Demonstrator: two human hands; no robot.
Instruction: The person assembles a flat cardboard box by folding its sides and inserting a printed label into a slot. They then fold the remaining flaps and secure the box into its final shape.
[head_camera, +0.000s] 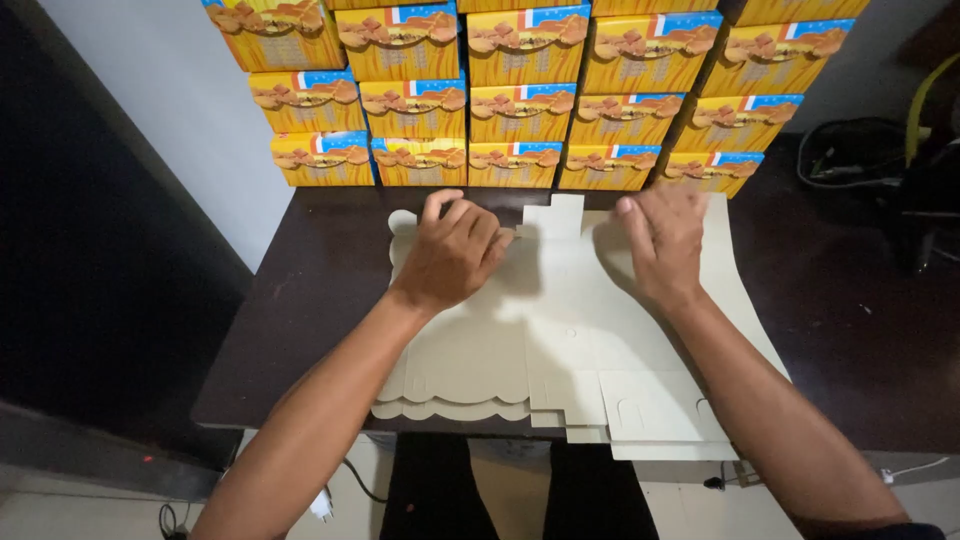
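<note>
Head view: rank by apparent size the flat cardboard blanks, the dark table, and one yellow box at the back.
1. dark table
2. flat cardboard blanks, under both hands
3. one yellow box, though it sits farthest from the camera

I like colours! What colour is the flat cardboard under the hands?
Pale cream cardboard, plain and unprinted, seen best in the head view.

flat carton blanks: plain pale beige, unprinted, edged with scallops on 1 side
stacked boxes: yellow-orange, topped by a blue band with a red-and-white stripe, printed with brown pastry pictures
table: very dark brown, glossy
wall: pale grey
</note>
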